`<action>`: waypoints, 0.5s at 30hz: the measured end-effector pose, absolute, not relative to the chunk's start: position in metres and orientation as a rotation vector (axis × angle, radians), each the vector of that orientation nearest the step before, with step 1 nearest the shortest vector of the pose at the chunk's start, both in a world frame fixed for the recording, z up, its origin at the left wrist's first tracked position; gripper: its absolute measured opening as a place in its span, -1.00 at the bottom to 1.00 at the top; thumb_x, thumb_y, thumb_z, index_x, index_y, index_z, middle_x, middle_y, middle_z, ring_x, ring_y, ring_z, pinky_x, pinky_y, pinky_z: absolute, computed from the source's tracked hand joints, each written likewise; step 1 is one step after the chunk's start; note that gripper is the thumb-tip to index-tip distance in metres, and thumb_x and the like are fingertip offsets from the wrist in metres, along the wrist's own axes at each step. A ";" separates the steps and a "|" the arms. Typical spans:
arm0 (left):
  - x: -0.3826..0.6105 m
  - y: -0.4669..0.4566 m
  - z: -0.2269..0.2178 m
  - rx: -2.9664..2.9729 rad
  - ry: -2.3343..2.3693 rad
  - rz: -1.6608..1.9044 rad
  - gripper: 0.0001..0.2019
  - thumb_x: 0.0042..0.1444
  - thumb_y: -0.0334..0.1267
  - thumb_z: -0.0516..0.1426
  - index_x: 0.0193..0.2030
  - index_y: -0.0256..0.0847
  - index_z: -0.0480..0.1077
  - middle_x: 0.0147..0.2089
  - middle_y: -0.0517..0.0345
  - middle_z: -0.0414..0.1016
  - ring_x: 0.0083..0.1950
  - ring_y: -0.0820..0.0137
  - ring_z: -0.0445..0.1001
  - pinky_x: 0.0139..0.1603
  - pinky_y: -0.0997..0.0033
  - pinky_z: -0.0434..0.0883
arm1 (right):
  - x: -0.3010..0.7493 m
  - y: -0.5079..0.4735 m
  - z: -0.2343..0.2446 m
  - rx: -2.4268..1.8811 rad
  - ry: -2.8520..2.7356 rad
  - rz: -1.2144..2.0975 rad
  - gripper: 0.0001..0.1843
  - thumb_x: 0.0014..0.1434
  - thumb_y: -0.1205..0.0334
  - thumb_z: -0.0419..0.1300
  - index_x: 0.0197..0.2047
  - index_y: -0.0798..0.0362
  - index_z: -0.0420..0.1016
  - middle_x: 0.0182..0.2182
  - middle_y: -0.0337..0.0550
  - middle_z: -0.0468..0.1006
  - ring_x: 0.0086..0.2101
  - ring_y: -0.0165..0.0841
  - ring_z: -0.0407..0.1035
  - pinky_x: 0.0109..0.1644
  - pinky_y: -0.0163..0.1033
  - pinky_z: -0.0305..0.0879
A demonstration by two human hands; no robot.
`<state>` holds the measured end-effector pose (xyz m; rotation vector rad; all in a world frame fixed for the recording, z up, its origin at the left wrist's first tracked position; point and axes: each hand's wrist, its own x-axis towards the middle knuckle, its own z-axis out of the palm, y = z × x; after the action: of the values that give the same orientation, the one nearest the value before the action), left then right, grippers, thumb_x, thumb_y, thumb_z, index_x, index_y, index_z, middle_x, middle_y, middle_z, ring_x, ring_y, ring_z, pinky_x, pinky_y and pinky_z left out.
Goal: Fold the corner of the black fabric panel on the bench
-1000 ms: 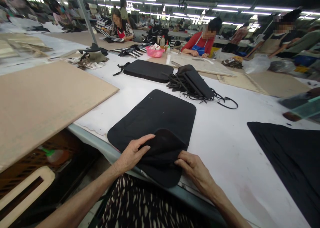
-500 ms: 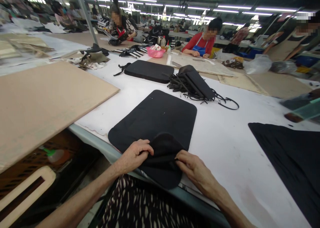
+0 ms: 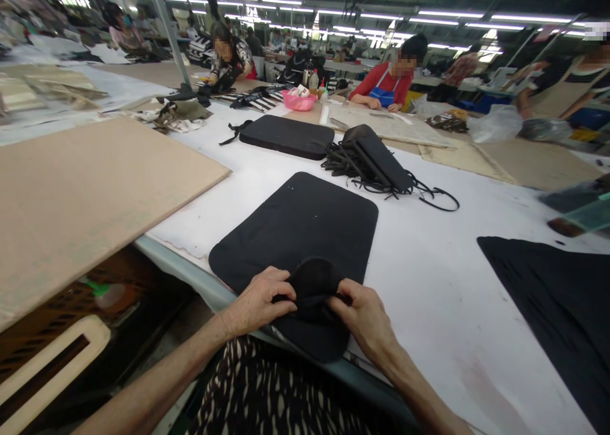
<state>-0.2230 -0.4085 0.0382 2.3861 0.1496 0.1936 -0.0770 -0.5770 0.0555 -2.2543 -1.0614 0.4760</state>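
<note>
White tabletop (image 3: 429, 263), blk sheet (image 3: 305, 225) w/ rnd corners, near part bunched btwn hands (image 3: 267, 296)

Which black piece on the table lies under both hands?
The rounded panel in front: left hand and right hand pinch fabric over it; the other black pieces lie apart.

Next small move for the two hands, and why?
Probably ease the left hand and right hand slightly apart, keeping both pinches. The black cloth looks bunched between them, while the black panel beyond lies mostly flat on the white tabletop. A gentle sideways pull would likely take out the folds.
</note>
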 end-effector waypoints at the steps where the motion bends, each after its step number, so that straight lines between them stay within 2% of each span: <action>1: -0.223 -0.409 0.037 2.396 0.143 0.195 -0.93 0.07 -0.31 0.18 -0.41 -0.22 0.42 -0.38 0.17 0.27 -0.22 0.36 0.25 -0.21 0.47 0.19 | -0.078 -0.576 0.055 -2.281 -1.074 0.423 -0.80 0.01 0.27 0.10 -0.61 0.05 0.24 -0.61 -0.32 0.30 -0.55 -0.44 0.18 -0.49 -0.35 0.01; 4: -0.222 -0.408 0.038 2.430 0.115 0.171 -0.94 0.03 -0.37 0.19 -0.42 -0.24 0.38 -0.37 0.18 0.27 -0.22 0.36 0.24 -0.20 0.47 0.19 | -0.081 -0.574 0.052 -2.285 -1.106 0.364 -0.78 0.08 0.26 0.09 -0.58 0.04 0.25 -0.59 -0.33 0.32 -0.54 -0.45 0.18 -0.46 -0.35 0.01; 8: -0.221 -0.408 0.043 2.468 0.088 0.122 -0.88 -0.03 -0.42 0.20 -0.44 -0.26 0.30 -0.31 0.17 0.28 -0.19 0.34 0.23 -0.18 0.45 0.20 | -0.081 -0.573 0.046 -2.336 -1.156 0.222 -0.63 0.16 0.04 0.09 -0.58 0.04 0.20 -0.58 -0.29 0.32 -0.53 -0.41 0.17 -0.46 -0.32 0.00; 10: -0.221 -0.408 0.044 2.461 0.084 0.121 -0.87 -0.03 -0.41 0.20 -0.44 -0.26 0.29 -0.30 0.16 0.28 -0.18 0.34 0.22 -0.18 0.44 0.20 | -0.081 -0.573 0.044 -2.335 -1.245 0.087 -0.63 0.19 0.01 0.07 -0.56 0.04 0.20 -0.55 -0.26 0.32 -0.48 -0.38 0.19 -0.41 -0.30 0.02; 15: -0.222 -0.409 0.043 2.345 0.155 0.189 -0.87 0.14 -0.33 0.07 -0.43 -0.24 0.25 -0.37 0.20 0.28 -0.25 0.39 0.23 -0.21 0.46 0.20 | -0.079 -0.575 0.043 -2.300 -1.346 -0.024 -0.64 0.21 0.02 0.05 -0.53 0.04 0.23 -0.53 -0.23 0.33 -0.44 -0.34 0.20 -0.34 -0.26 0.07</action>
<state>-0.2223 -0.4085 0.0433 2.3445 0.1546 0.1891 -0.0786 -0.5747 0.0431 -2.3002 -1.3457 -0.0244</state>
